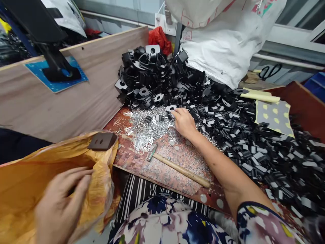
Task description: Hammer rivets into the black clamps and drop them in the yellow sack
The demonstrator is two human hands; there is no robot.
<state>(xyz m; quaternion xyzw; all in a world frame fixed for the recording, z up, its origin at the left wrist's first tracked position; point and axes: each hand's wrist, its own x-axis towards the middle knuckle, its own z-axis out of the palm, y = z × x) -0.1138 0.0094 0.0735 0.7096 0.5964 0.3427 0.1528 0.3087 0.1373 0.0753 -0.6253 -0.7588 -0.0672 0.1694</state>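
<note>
At the edge of the pin heap, my right hand (185,122) has its fingers closed on a black plastic part with a pale flat face and a round hole (170,108). The fingertips hide some of its edge. Loose silvery metal pins (144,132) lie in a heap beside that hand, with small black pieces (159,118) on top. My left hand (64,200), somewhat blurred, hovers over the mouth of a yellow woven sack (101,173). Its fingers are stretched out, thumb apart, and nothing shows in them.
A hammer (181,169) with a wooden handle lies near the table's front edge. Black plastic parts (142,74) pile up behind, and smaller black pieces (254,152) spread at right. A dark block (102,141) rests at the sack's rim. A wooden board (76,98) walls the left side.
</note>
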